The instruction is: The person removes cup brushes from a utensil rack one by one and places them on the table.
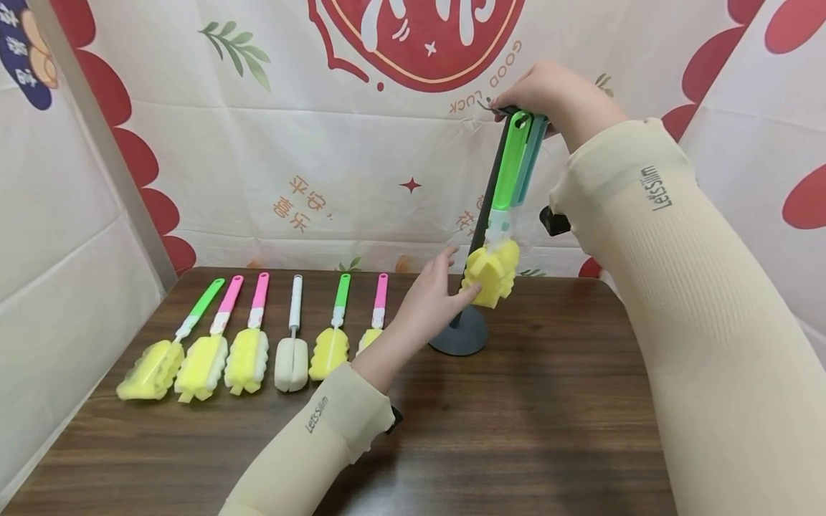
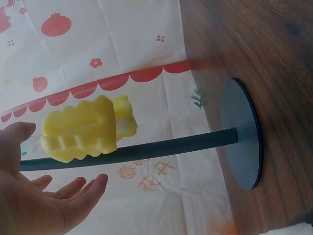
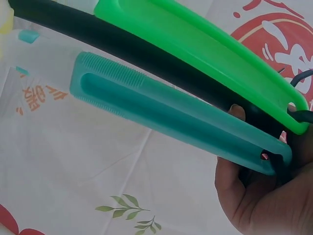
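Observation:
My right hand (image 1: 548, 89) grips the top of a dark stand (image 1: 482, 221), its fingers round the pole in the right wrist view. From the stand's hooks (image 3: 302, 116) hang a green-handled sponge brush (image 1: 511, 165) and a teal-handled brush (image 3: 181, 117), handles up. Their yellow sponge heads (image 1: 493, 272) overlap, so I cannot tell them fully apart. Beside the sponges is my left hand (image 1: 434, 297), fingers spread and relaxed. In the left wrist view its thumb lies just apart from the yellow sponge (image 2: 80, 129). The stand's round base (image 1: 459, 337) is on the table.
Several sponge brushes lie in a row on the brown table (image 1: 516, 430): a green-handled one (image 1: 155, 365) at far left, pink-handled ones (image 1: 248, 355), a white one (image 1: 292, 358), another green-handled one (image 1: 330, 351). My left forearm partly hides a pink-handled brush (image 1: 381, 294). Behind hangs a printed cloth (image 1: 361, 179).

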`<state>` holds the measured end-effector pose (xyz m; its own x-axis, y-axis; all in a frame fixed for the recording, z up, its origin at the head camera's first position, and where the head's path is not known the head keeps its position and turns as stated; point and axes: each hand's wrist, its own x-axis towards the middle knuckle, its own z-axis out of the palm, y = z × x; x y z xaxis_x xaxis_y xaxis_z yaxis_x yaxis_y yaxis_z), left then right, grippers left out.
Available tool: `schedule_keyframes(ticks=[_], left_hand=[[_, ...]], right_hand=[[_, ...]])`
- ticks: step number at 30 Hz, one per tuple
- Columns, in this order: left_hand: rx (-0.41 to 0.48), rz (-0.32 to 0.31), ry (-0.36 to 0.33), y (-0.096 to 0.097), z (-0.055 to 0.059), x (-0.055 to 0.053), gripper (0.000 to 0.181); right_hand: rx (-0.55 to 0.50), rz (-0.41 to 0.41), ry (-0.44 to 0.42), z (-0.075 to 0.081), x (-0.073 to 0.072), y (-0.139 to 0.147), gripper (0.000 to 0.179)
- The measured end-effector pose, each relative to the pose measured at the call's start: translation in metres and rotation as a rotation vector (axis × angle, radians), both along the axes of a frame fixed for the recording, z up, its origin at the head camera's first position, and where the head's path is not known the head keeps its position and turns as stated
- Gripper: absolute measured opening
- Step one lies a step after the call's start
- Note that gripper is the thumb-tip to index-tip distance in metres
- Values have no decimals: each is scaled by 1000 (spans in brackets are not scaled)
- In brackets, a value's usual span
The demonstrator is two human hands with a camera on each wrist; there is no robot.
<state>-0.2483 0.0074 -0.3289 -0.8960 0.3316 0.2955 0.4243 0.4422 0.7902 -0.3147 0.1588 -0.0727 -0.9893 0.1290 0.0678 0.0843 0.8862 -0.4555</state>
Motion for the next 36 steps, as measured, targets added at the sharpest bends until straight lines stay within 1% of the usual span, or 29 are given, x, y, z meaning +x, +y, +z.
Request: schedule_keyframes(ticks=[5, 9, 12, 15, 19, 23, 26, 34, 36], left_hand=[[-15, -11, 34, 8, -2, -6, 77], [-30, -3, 56, 13, -3, -10, 77], [-21, 5, 48, 16, -5, -12, 77], [1, -7, 40, 18, -7, -14, 77], [20, -29, 48, 22, -9, -15, 77], [40, -29, 32, 25, -10, -16, 76], [46, -22, 25, 28, -11, -15, 77], [-11, 28, 110, 34, -13, -15, 91], [-26, 33, 133, 35, -13, -15, 93]], right_hand=[[-3, -8, -1, -1, -2, 1, 58], [3, -4, -2, -1, -4, 0, 61], [46, 33, 19, -2, -6, 0, 60], [89, 64, 53, -4, -7, 2, 60], [93, 83, 84, -5, -8, 6, 62], [103, 96, 96, -6, -7, 7, 62], [105, 95, 89, -7, -7, 8, 60], [34, 123, 45, -7, -7, 10, 57], [2, 133, 33, -7, -7, 12, 56]])
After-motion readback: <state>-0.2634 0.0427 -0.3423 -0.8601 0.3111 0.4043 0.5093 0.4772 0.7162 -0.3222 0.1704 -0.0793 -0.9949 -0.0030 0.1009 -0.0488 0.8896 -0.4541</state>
